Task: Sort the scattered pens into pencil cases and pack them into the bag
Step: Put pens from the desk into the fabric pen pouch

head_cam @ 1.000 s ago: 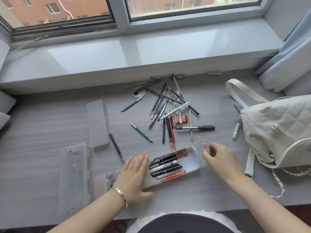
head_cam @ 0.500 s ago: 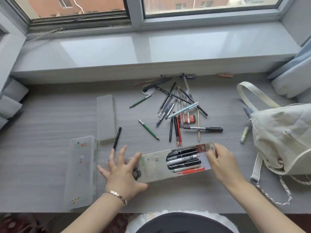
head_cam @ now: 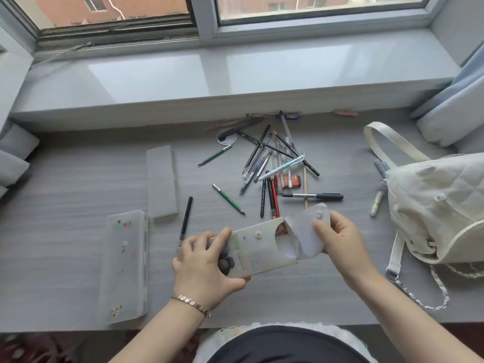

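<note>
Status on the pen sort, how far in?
Early. In hand: left hand and right hand hold the sleeve case, flap unsnapped. Left: loose pens on the desk, clear case and frosted case unpacked, nothing visibly put into the bag.

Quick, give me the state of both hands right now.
Left hand: closed around the pencil case, holding its body.
Right hand: pinching the case's snap flap, not yet fastened.

A home study corner, by the look of it. A grey wood-grain desk (head_cam: pixel 78 184) sits under a wide grey windowsill (head_cam: pixel 183 74), with pale blue curtains (head_cam: pixel 455 100) beside it and a red-brick apartment block (head_cam: pixel 110 6) outside.
</note>
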